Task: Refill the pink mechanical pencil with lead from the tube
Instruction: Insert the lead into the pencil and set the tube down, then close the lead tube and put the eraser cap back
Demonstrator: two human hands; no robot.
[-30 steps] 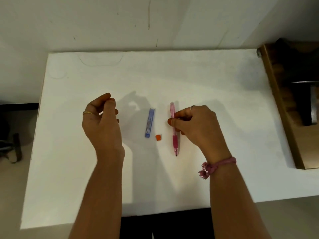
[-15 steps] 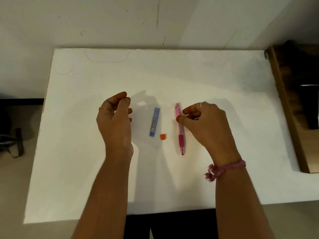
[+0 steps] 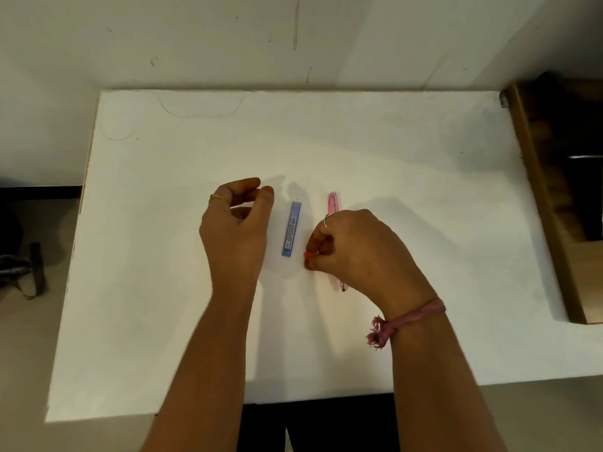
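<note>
Right hand (image 3: 362, 249) pinches a small orange cap (image 3: 307, 255) on the white table (image 3: 424, 190), covering the pink plastic mechanical pencil (image 3: 333, 203); blue flat lead tube (image 3: 291, 228) at nine o'clock; left hand (image 3: 235, 230) loosely curled, empty

Print on blue lead tube (image 3: 291, 228) label too small to read.

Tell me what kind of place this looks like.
Probably a plain desk in a home or study room: a bare white table pushed against a scuffed white wall, a wooden shelf beside it, and only a lead tube and pink pencil laid out.
</note>
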